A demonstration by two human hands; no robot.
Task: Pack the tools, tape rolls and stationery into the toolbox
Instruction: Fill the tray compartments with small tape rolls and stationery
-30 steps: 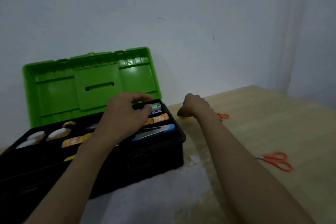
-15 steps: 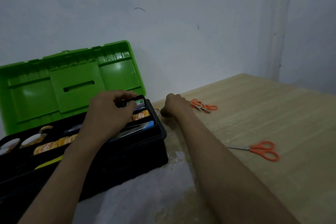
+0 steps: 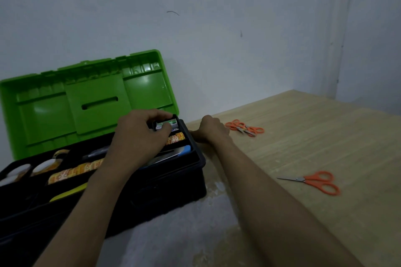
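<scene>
Left hand pinches small green-and-white box at its fingertips, frame centre, inside black plastic toolbox; right hand grip unclear.

Worktop: pale wood-grain surface, seen as far as its far-right corner. Whitish worn patch: spread along the worktop's near edge, the grain lost beneath it. Wall: plain grey-white, met by the worktop's far edge. Thin curved dark mark and small dark speck: noted high on the wall. Vertical wall corner: located above the far-right corner.
</scene>
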